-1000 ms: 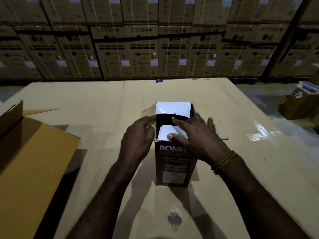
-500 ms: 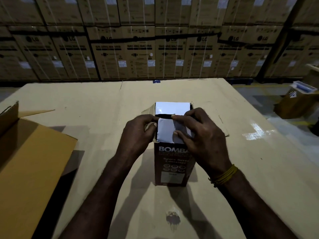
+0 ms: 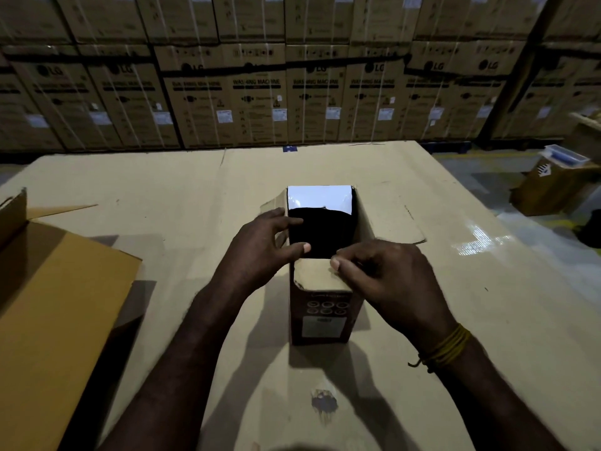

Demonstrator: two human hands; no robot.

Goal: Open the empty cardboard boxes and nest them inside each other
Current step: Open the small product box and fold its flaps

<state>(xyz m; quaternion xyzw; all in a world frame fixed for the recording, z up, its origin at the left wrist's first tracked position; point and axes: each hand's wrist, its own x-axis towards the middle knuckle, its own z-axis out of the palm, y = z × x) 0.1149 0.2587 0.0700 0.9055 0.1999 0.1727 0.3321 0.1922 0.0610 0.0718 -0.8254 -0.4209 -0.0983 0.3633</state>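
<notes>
A small dark printed box stands upright at the middle of the cardboard-covered table, its top open and dark inside. Its far flap shows a white inner face and stands up. The near flap is folded outward and down over the front face. My right hand pinches that near flap at its right side. My left hand grips the box's left top edge, thumb across the opening. A large open brown box lies at the left, partly out of view.
A right side flap of the small box lies spread on the table. Stacked washing-machine cartons form a wall behind the table. On the floor at right sits a carton with a plastic tray. A torn spot marks the table near me.
My right hand has pulled the near flap from over the opening outward and down against the box front, exposing the dark inside. My left hand stays on the left edge.
</notes>
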